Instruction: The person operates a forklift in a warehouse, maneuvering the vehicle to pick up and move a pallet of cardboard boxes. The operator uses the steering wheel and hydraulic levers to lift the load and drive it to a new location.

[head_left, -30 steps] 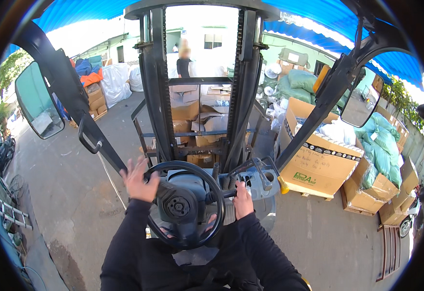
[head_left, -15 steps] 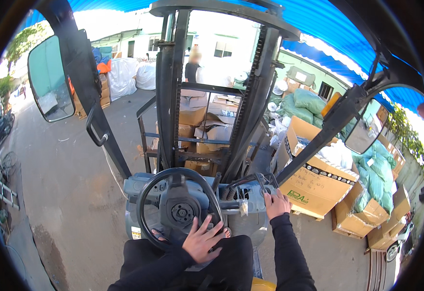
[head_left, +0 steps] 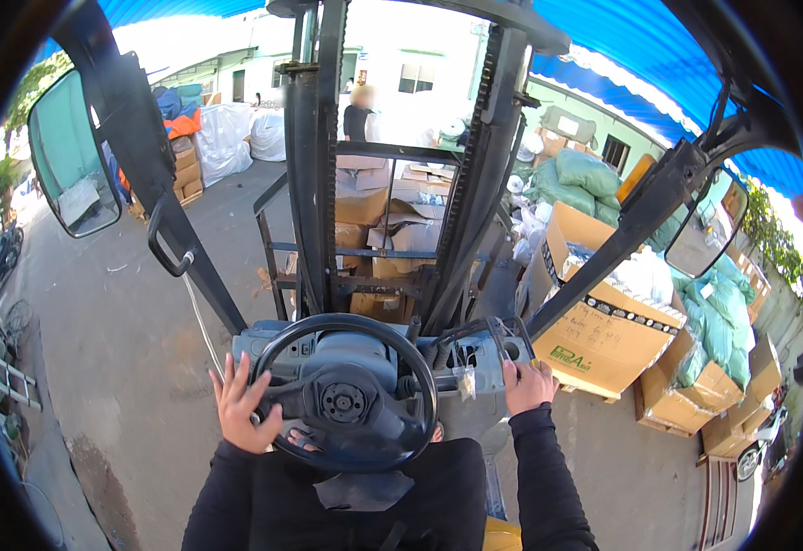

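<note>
I sit behind a forklift's black steering wheel (head_left: 429,367), whose hub is in plain view. My left hand (head_left: 247,409) lies at the wheel's left side, palm against the rim and fingers spread apart. Its fingers are not wrapped round the rim. Right of the dashboard, my right hand (head_left: 528,386) is curled over the end of a control lever (head_left: 521,332); part of the lever is hidden under the fingers. A small clear packet (head_left: 466,382) hangs from the dashboard between the wheel and that hand.
Ahead stands the forklift's mast (head_left: 320,184), with stacked cartons (head_left: 362,220) beyond it and a person (head_left: 356,119) farther off. A large open carton (head_left: 594,321) on a pallet and green sacks (head_left: 718,312) are at the right. A ladder (head_left: 6,375) lies far left.
My left hand has swept from the wheel's lower right to its left side, and the wheel has turned. My right hand's fingers have curled more over the lever. The view has shifted slightly.
</note>
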